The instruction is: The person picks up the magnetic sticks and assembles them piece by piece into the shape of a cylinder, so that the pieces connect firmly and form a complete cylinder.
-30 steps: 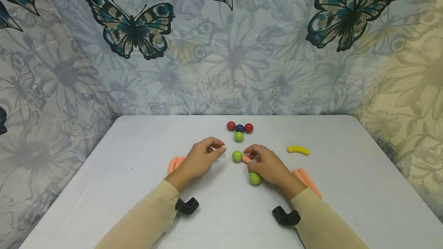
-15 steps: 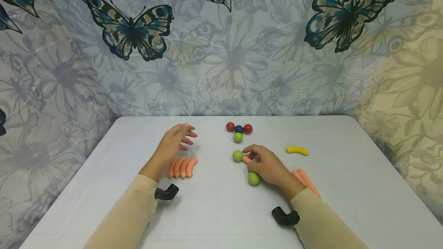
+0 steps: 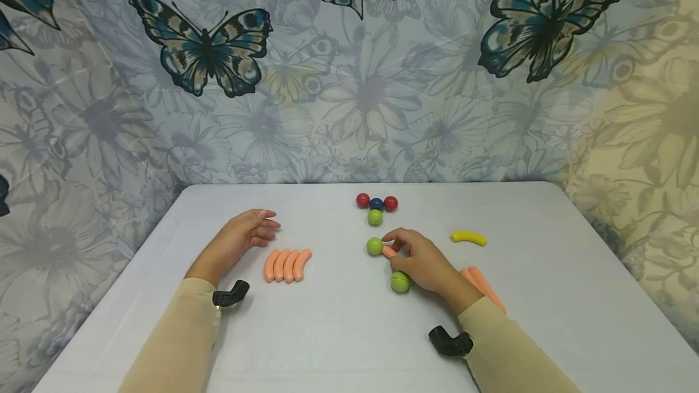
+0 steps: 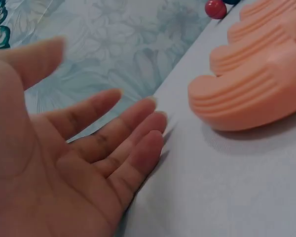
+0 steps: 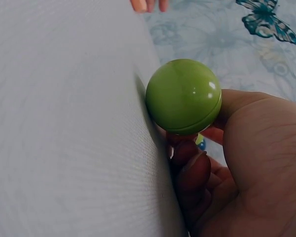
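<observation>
My right hand (image 3: 417, 259) rests on the white table, its fingers curled round an orange sausage-shaped piece (image 3: 389, 251), most of it hidden by the hand. One green ball (image 3: 374, 246) sits just beyond that piece's visible end. Another green ball (image 5: 184, 97), with a seam line, lies close by the thumb in the right wrist view. My left hand (image 3: 237, 240) is held with loosely extended fingers and nothing in it, left of a row of several curved orange toy sausages (image 4: 246, 96). The left wrist view shows its palm, apart from the sausages.
At the table's back, two red balls (image 3: 363, 201), a blue ball (image 3: 376, 204) and a green ball (image 3: 375, 217) form a cluster. A yellow curved piece (image 3: 468, 238) lies to the right. Long orange pieces (image 3: 483, 288) lie beside the right forearm. A butterfly-print cloth (image 3: 349, 108) hangs behind.
My left hand has moved left, away from the green ball and past the row of sausages, which it had partly covered. The right hand has stayed in place.
</observation>
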`<state>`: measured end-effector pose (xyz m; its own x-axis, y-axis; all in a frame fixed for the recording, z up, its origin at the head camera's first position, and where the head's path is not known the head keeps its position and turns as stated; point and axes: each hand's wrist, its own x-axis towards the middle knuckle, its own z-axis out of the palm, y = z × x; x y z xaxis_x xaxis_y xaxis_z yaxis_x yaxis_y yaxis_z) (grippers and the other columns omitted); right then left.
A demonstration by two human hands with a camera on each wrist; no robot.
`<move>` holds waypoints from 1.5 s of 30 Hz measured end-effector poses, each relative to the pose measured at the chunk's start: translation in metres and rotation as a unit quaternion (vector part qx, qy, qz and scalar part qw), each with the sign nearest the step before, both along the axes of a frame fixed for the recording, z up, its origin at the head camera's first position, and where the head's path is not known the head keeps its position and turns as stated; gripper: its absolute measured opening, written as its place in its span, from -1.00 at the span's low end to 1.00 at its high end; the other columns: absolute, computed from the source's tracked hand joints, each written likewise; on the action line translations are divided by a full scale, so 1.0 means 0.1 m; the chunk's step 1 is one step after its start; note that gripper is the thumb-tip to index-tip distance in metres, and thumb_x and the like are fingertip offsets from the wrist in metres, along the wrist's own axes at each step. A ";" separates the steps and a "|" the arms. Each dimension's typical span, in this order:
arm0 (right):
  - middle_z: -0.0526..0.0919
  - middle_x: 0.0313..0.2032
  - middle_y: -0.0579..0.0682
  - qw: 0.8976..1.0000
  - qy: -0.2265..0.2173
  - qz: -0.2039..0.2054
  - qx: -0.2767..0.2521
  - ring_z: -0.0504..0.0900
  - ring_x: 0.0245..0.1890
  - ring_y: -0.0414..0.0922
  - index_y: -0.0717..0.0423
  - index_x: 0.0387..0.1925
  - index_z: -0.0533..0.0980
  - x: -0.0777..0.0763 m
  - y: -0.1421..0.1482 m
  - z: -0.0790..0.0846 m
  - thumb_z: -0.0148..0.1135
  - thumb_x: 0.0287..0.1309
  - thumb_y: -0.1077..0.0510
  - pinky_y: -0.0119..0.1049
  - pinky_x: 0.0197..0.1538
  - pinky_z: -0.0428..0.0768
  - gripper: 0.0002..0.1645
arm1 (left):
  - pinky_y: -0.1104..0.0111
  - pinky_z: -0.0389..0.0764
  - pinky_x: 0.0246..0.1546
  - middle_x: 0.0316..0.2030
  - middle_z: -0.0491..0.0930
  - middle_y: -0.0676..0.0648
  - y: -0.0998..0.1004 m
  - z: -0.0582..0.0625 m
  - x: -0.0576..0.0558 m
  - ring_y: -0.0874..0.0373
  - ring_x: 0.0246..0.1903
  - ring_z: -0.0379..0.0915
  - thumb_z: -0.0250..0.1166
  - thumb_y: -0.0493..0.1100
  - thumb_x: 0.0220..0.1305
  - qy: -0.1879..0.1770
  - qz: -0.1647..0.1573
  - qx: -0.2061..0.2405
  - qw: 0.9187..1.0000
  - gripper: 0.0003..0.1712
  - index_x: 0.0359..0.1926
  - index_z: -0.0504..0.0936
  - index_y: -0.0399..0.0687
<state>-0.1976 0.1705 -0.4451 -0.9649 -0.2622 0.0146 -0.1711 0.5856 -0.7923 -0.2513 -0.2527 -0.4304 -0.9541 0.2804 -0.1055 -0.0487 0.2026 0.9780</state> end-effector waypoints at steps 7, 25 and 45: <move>0.60 -0.04 -0.03 1.000 -0.002 0.002 0.004 0.49 -0.23 -0.02 0.00 0.25 0.63 0.00 0.01 0.00 0.35 0.30 0.31 -0.08 -0.15 0.47 -0.50 | 0.23 0.50 0.23 0.37 0.55 -0.28 -0.04 -0.04 0.01 -0.14 0.31 0.44 0.46 -0.28 0.39 0.017 -0.074 -0.090 0.993 -0.29 0.49 0.46 -0.32; 0.60 -0.03 -0.03 1.000 -0.006 0.000 0.005 0.48 -0.23 -0.02 0.01 0.25 0.63 0.01 0.02 0.00 0.35 0.27 0.30 -0.09 -0.16 0.46 -0.49 | 0.19 0.58 -0.04 -0.07 0.67 -0.12 0.02 0.06 0.02 0.00 -0.08 0.55 0.53 -0.10 0.40 0.026 -0.039 -0.206 0.977 -0.57 0.15 0.70 -0.23; 0.60 -0.07 -0.04 1.000 -0.003 -0.007 0.011 0.49 -0.21 -0.02 0.04 0.13 0.66 0.00 0.01 0.01 0.39 0.27 0.29 -0.09 -0.13 0.48 -0.60 | 0.21 0.49 -0.30 -0.57 0.60 -0.09 0.13 0.23 0.10 0.08 -0.48 0.50 0.39 -0.05 0.55 0.054 -0.022 -0.305 0.951 -0.76 -0.01 0.68 -0.15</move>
<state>-0.1974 0.1710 -0.4446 -0.9686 -0.2488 0.0035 -0.1581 0.6046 -0.7807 -0.2409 -0.2393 -0.4073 -0.9576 0.2376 -0.1633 0.0663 0.7328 0.6772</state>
